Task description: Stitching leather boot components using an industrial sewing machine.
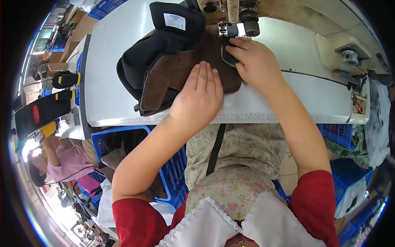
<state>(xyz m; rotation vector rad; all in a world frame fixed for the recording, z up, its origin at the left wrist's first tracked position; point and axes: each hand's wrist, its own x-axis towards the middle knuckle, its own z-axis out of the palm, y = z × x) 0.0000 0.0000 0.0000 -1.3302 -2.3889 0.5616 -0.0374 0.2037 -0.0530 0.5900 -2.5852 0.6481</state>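
We press our left hand point(197, 101) flat, fingers wide, on the brown leather shoe upper point(173, 80) | right hand point(253, 61) pins it, fingers narrow, below the sewing machine head point(236, 16) | upper lies on the white table point(111, 70).

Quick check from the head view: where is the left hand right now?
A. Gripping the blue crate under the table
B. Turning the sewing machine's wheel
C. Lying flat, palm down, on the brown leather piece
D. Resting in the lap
C. The left hand lies flat with fingers stretched out on the brown leather piece, while the right hand presses the work beside the sewing machine's presser foot.
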